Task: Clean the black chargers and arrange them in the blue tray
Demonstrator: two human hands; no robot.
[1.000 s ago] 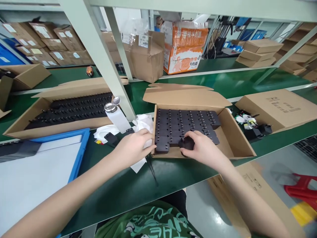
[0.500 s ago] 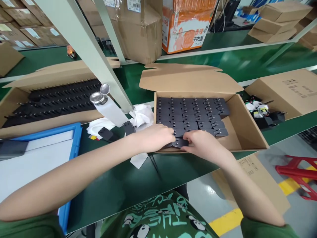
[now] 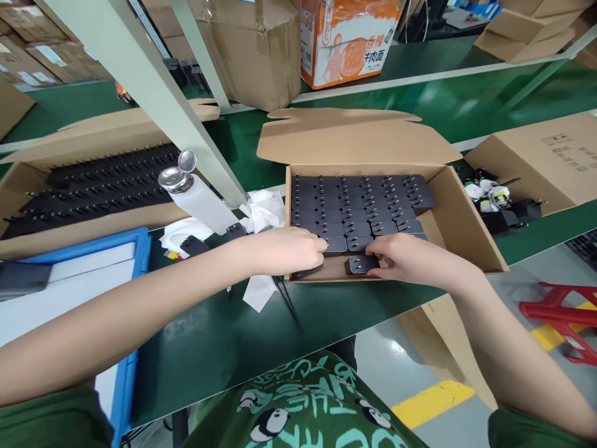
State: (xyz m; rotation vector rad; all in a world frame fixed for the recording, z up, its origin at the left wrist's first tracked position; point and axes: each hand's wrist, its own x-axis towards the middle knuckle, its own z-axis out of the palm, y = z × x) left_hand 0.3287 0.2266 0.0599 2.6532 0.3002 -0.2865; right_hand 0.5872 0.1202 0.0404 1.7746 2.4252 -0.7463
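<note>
An open cardboard box [image 3: 459,227] in front of me holds rows of black power adapters [image 3: 354,194], their metal pins pointing up. At the box's front edge, my right hand [image 3: 401,256] grips one power adapter [image 3: 361,266] by its right end between thumb and fingers. My left hand [image 3: 293,251] is closed over the front left corner, around another adapter [image 3: 306,272] that shows only partly beneath it. Bare cardboard separates these two adapters.
A second box of adapters [image 3: 112,171] stands at left behind a blue tray [image 3: 142,249]. A white bottle with a metal lid [image 3: 203,202], crumpled tissue [image 3: 265,211] and black tweezers [image 3: 286,298] lie between. A shelf post [image 3: 163,93] rises left of centre; another carton [image 3: 545,162] sits right.
My right hand has moved right with its adapter, opening a gap from the one under my left hand. My left hand stays near the same corner. The view has shifted slightly.
</note>
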